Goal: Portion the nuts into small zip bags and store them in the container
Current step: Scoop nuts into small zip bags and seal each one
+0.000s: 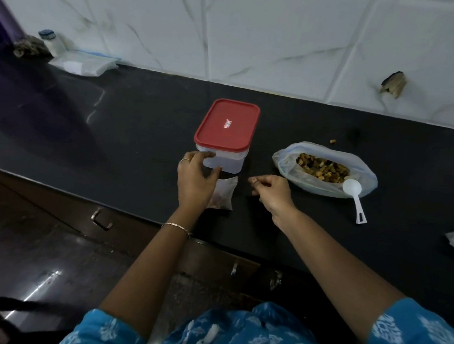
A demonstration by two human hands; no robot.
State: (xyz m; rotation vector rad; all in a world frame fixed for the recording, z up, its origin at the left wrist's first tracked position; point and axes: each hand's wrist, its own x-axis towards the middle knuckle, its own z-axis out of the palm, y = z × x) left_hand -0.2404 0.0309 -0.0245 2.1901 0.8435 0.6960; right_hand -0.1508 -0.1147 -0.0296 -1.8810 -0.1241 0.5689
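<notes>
At the far left, against the wall, a small jar point(50, 40) with a dark blue cap stands beside a dark crumpled thing point(31, 47). Just to the right of them lies a flat pile of clear zip bags point(86, 61). The counter point(134, 131) is black and smooth, and it runs across the whole picture. Behind it is a wall point(252, 37) of white tiles with grey veins, and below its front edge are dark drawers with metal handles point(101, 219).

Near the middle stands the container point(226, 125), clear with a red lid that is closed. The left hand point(194, 180) holds its near left corner between the fingers and the thumb. Partly under this hand a small zip bag point(226, 195) with some nuts inside lies flat on the counter, just in front of the container. The right hand point(269, 189) hovers to the right of this bag with curled fingers, thumb and forefinger close together; I cannot tell if they pinch something.

Further right a large plastic bag point(286, 161) lies open with the nuts point(322, 168) in it. A white spoon point(355, 195) rests with its bowl on the edge of the bag. The wall above has a broken hole point(393, 84).
</notes>
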